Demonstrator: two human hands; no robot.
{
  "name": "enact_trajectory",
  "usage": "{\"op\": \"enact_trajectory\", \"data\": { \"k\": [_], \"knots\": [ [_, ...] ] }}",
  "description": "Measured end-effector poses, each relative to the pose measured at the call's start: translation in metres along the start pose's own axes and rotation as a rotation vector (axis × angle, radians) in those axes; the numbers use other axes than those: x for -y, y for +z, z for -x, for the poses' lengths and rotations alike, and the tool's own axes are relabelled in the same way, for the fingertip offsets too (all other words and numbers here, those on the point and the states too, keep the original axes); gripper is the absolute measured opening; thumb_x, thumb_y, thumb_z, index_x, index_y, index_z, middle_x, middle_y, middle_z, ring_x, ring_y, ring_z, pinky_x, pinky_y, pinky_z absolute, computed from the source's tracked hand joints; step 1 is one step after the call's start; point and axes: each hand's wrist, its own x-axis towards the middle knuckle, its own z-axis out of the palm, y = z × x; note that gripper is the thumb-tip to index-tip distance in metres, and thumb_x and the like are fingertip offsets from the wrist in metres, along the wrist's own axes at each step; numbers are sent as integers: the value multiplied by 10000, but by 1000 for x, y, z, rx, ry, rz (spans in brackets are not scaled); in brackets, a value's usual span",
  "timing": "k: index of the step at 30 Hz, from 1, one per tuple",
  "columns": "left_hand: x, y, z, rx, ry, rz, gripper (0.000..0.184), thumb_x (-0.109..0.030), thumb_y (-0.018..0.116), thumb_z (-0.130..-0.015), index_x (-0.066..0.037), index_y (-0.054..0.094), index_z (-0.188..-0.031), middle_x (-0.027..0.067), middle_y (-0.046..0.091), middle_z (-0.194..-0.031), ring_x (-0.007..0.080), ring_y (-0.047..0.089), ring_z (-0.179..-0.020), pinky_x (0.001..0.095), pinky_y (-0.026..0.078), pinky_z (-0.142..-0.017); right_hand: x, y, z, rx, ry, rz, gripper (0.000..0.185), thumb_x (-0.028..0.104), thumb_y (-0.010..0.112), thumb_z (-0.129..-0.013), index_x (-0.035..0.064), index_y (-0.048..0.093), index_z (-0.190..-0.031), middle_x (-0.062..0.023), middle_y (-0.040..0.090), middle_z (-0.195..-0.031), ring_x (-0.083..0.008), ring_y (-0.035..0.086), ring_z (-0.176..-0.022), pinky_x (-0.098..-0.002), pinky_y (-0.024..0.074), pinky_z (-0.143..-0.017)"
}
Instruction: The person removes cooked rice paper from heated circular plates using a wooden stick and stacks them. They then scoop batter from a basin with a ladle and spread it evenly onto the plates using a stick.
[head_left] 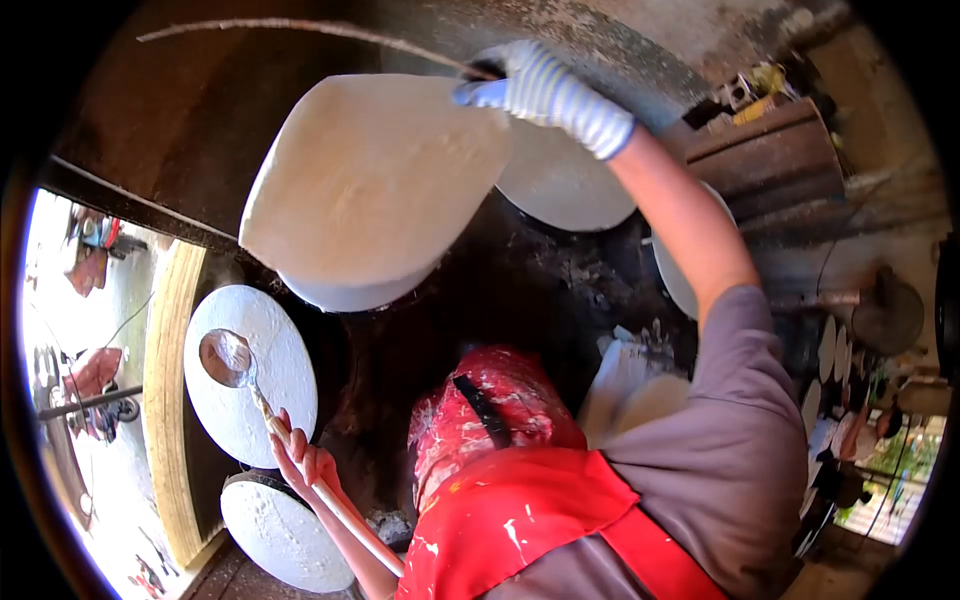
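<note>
My left hand is closed around the long pale handle of a ladle. The ladle's round bowl, smeared white inside, is over a white round disc; whether it touches cannot be told. My right hand, in a striped white and blue glove, is closed on a long thin curved stick pointing left. Just below the stick, a large pale flat sheet with a browned face lies tilted over another white disc. Its right corner meets the gloved fingers; whether they pinch it is unclear.
More white discs stand near the lower left, behind the sheet and under my right arm. A wooden beam edges the bright opening at left. Curved metal sheeting lies at upper right. Dark sooty ground separates the discs.
</note>
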Motion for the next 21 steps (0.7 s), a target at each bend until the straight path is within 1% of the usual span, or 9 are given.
{"op": "enact_trajectory", "data": {
  "k": [2, 4, 5, 10, 11, 13, 17, 18, 21],
  "knots": [
    [-14, -13, 5, 17, -58, -33, 440, -264, 302, -940, 40, 283, -1258, 21, 372, -616, 84, 329, -315, 188, 292, -303, 23, -17, 62, -62, 21, -37, 342, 280, 717, -674, 53, 641, -919, -77, 652, -782, -153, 581, -678, -286, 464, -676],
    [-17, -15, 7, 28, -139, -72, 427, -231, 321, -935, 50, 281, -1254, 17, 358, -616, 80, 314, -315, 171, 292, -283, 35, -36, 122, -194, -83, 202, 316, 219, 709, -698, 29, 629, -936, -90, 645, -822, -148, 587, -727, -284, 471, -679],
    [-19, -18, 6, 72, -191, -73, 431, -227, 320, -935, 55, 278, -1259, 15, 356, -618, 77, 306, -316, 170, 291, -287, 49, -40, 158, -313, -176, 516, 288, 163, 692, -710, 25, 619, -952, -103, 644, -845, -185, 607, -750, -288, 472, -701],
    [-14, -12, 7, 236, -453, -18, 439, -238, 313, -936, 40, 266, -1272, 27, 365, -634, 79, 308, -328, 177, 313, -307, 107, -27, 333, -487, 2, 588, 304, 92, 674, -676, 67, 614, -974, -96, 629, -927, -251, 609, -826, -294, 473, -732],
    [6, 17, 38, 203, -449, 2, 441, -237, 310, -937, 40, 261, -1277, 29, 367, -639, 80, 314, -333, 181, 317, -318, 121, -53, 361, -485, 24, 463, 287, 99, 666, -686, 75, 618, -968, -87, 628, -939, -245, 610, -830, -295, 473, -733],
    [20, 25, 53, 243, -515, 5, 446, -237, 305, -939, 44, 257, -1282, 26, 361, -636, 81, 320, -341, 187, 314, -335, 131, -35, 444, -530, 175, 739, 282, 122, 667, -677, 97, 627, -956, -75, 623, -968, -230, 613, -832, -298, 477, -725],
    [50, 58, 101, 363, -615, -89, 450, -249, 299, -943, 47, 261, -1280, 16, 361, -620, 68, 330, -337, 178, 309, -332, 153, 14, 604, -710, 305, 811, 301, 120, 685, -635, 110, 639, -933, -62, 619, -993, -231, 616, -831, -299, 493, -693],
    [70, 75, 219, 390, -591, -127, 451, -254, 295, -945, 48, 262, -1279, 13, 364, -615, 62, 335, -334, 174, 305, -329, 182, 6, 726, -749, 287, 819, 295, 153, 687, -636, 122, 634, -924, -43, 617, -993, -227, 613, -792, -305, 492, -664],
    [99, 115, 269, 450, -663, -193, 450, -257, 293, -946, 48, 266, -1276, 13, 372, -612, 51, 344, -326, 160, 298, -323, 164, 42, 836, -828, 401, 746, 269, 152, 662, -647, 114, 625, -911, -40, 607, -1015, -233, 612, -779, -320, 498, -669]
  ]
}}
